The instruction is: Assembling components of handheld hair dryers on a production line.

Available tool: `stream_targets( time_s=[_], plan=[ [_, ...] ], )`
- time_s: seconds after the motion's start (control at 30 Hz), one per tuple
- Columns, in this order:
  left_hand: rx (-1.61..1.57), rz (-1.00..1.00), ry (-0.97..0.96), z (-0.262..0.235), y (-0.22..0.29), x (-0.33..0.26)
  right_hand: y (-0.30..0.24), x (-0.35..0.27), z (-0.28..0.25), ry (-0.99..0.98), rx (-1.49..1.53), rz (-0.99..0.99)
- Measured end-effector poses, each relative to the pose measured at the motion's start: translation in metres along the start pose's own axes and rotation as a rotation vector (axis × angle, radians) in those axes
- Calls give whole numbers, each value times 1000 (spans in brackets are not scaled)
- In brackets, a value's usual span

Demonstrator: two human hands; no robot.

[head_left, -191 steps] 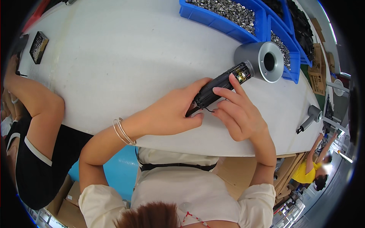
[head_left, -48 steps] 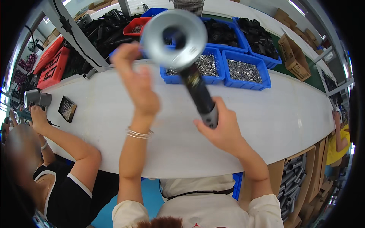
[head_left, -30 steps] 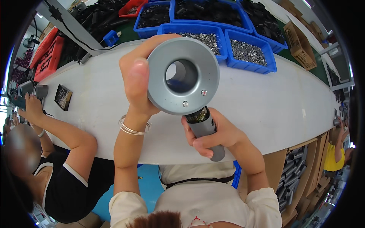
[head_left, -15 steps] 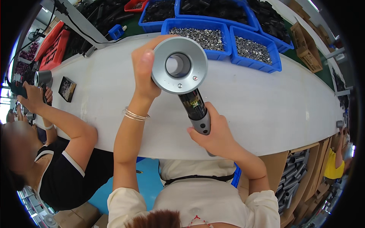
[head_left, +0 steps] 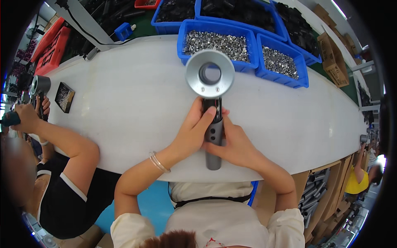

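Note:
A hair dryer (head_left: 212, 91) with a silver ring-shaped head and a straight handle is held over the white table, head away from me. A short black section shows just below the head. Below it, a grey handle sleeve (head_left: 213, 159) with two dark round buttons points toward me. My left hand (head_left: 188, 134) is closed around the upper handle from the left, thumb lying along its front. My right hand (head_left: 237, 144) grips the grey sleeve from the right, its thumb across the front under the buttons. Fingers behind the handle are hidden.
Blue bins of small shiny metal parts (head_left: 217, 44) (head_left: 281, 62) stand beyond the dryer, with bins of black parts (head_left: 235, 14) behind. On the left, a co-worker's arm (head_left: 68, 136) reaches over the table near a small black tray (head_left: 65, 97). A carton of grey tubes (head_left: 316, 190) sits lower right.
My left hand has moved from the silver head down to the handle. The dryer has swung from tilted to straight and come a little nearer. Less of the black section shows.

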State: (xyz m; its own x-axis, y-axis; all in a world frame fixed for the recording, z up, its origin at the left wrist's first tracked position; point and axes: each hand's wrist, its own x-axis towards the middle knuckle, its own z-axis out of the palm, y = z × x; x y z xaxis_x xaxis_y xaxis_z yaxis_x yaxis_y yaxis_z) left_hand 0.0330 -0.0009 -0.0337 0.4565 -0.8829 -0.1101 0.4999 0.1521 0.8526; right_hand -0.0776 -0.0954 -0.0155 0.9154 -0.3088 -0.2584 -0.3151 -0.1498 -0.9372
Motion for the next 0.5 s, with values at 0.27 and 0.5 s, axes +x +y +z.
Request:
stream_targets(
  time_s=[0.27,0.5],
  plan=[
    [64,12,-32,-20,-1,-5,-13,46,-100,288,-380,-157],
    [-2,-9,-1,-18,-14,-3,-20,195,-213,813,-865,-350]
  ],
)
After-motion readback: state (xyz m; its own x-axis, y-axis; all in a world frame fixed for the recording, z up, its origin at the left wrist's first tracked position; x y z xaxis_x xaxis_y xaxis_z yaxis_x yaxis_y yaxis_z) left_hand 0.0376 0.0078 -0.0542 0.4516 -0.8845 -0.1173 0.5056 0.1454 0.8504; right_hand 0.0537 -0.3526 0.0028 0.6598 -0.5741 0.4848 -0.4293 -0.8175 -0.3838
